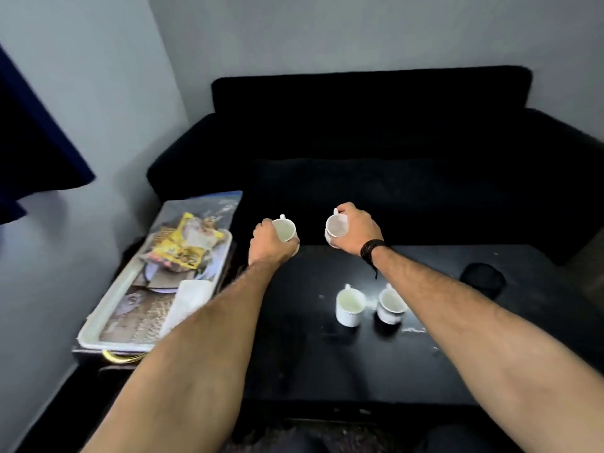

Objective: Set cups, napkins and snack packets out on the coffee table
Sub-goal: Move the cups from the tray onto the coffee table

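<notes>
My left hand (269,241) grips a white cup (285,228) near the far left edge of the black coffee table (310,354). My right hand (356,230) holds a second white cup (336,225), tilted, over the table's far edge. Two more white cups stand upright on the table, one (349,307) left of the other (390,305). On a white tray (108,308) to the left lie yellow snack packets (188,241) and folded white napkins (189,300).
A black sofa (376,152) runs along the far side of the table. A round black object (482,279) sits on the table's right part. The tray rests on a low stand beside the grey wall. White specks dot the tabletop near the cups.
</notes>
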### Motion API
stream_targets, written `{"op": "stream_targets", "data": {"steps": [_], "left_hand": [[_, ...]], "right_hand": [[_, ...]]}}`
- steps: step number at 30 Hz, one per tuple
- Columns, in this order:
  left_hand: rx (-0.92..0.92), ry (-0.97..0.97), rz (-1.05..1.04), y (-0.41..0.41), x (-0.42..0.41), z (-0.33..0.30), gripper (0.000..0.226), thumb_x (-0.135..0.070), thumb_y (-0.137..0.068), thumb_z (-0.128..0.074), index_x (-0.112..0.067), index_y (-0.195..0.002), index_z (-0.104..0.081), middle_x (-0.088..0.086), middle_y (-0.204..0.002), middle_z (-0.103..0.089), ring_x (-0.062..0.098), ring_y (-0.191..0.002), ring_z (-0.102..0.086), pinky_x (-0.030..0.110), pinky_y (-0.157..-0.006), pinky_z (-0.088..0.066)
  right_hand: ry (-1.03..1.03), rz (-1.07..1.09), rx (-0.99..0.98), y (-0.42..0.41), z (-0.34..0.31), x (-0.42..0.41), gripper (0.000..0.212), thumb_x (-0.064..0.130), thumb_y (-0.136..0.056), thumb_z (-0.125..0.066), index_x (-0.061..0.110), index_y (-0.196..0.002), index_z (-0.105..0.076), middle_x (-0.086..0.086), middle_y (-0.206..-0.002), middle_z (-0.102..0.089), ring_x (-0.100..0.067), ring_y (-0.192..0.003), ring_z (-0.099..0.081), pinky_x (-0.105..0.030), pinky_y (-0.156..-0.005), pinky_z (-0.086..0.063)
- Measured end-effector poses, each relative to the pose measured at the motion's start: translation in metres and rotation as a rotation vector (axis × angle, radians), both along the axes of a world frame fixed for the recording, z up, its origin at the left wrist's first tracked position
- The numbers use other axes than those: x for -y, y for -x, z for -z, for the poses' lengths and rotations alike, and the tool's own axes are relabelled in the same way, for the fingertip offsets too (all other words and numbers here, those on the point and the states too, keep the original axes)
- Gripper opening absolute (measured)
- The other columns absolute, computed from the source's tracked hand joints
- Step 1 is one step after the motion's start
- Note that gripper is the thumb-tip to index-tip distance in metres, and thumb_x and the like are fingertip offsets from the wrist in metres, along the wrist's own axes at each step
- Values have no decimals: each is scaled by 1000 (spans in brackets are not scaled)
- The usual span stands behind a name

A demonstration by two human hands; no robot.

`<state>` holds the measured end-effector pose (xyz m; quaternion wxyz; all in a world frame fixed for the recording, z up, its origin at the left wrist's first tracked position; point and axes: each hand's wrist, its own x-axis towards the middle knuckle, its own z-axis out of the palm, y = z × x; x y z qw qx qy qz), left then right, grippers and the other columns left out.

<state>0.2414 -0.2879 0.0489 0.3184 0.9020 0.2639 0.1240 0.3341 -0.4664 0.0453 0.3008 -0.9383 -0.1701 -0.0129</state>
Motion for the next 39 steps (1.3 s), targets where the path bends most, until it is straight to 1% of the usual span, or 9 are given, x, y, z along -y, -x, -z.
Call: {"op": "stream_targets", "data": {"steps": [3, 6, 9, 11, 15, 19, 24, 28, 39], "left_hand": [[-51, 7, 26, -25, 45, 20, 65, -48, -73, -74, -11, -122, -52, 9, -122, -58, 33, -109, -59, 42, -88, -50], [-107, -3, 58, -45, 76, 41, 67, -51, -70, -76, -14, -122, -53, 6, -120, -60, 30, -108, -61, 42, -88, -50], [-154, -7, 97, -62, 101, 65, 67, -52, -70, -77, -14, -120, -53, 6, -119, -60, 30, -108, -60, 41, -86, -49], [-179, -12, 110, -69, 113, 79, 66, -50, -70, -78, -15, -119, -52, 6, -120, -60, 30, -108, -60, 40, -85, -48], [-224, -21, 96, -78, 125, 104, 65, -49, -71, -78, -14, -119, -51, 6, -122, -59, 31, -108, -61, 39, -84, -48], [-250, -45, 64, -80, 127, 123, 67, -47, -73, -78, -12, -122, -49, 7, -125, -57, 32, -109, -61, 42, -86, -50], [-258, -7, 24, -78, 128, 137, 67, -46, -73, -77, -10, -122, -48, 8, -125, -57, 32, -109, -61, 43, -88, -51], [-246, 0, 29, -80, 128, 138, 68, -46, -73, -78, -10, -122, -48, 8, -125, -56, 32, -110, -60, 42, -89, -50], [-259, 11, 71, -80, 124, 138, 70, -46, -75, -78, -9, -125, -47, 9, -128, -55, 31, -112, -59, 43, -90, -50]], "right_hand": [[10, 83, -51, -20, 15, 55, 75, 35, -59, -84, 30, -126, -51, -5, -121, -62, -26, -107, -62, -27, -78, -46], [-1, 131, -89, -31, 35, 89, 74, 35, -58, -85, 28, -125, -54, -3, -121, -63, -25, -107, -63, -29, -82, -50], [-27, 166, -127, -40, 61, 107, 70, 35, -59, -84, 26, -123, -56, -1, -117, -64, -23, -105, -63, -28, -80, -50], [-37, 164, -143, -42, 78, 109, 65, 37, -59, -82, 26, -119, -58, 1, -112, -66, -23, -102, -63, -27, -77, -48], [-80, 147, -192, -47, 108, 101, 56, 39, -62, -78, 25, -112, -58, 2, -106, -67, -21, -97, -64, -28, -76, -52], [-84, 142, -252, -51, 129, 95, 61, 35, -62, -79, 26, -119, -58, 2, -111, -66, -21, -95, -64, -27, -72, -52], [-29, 126, -284, -54, 146, 96, 69, 32, -66, -81, 24, -130, -54, -3, -122, -62, -24, -108, -62, -29, -83, -52], [-25, 131, -283, -54, 147, 96, 70, 31, -67, -80, 25, -131, -53, -3, -126, -61, -25, -111, -61, -29, -83, -50], [8, 132, -266, -55, 149, 93, 69, 31, -68, -80, 24, -130, -51, -3, -126, -58, -24, -112, -59, -33, -86, -52]]}}
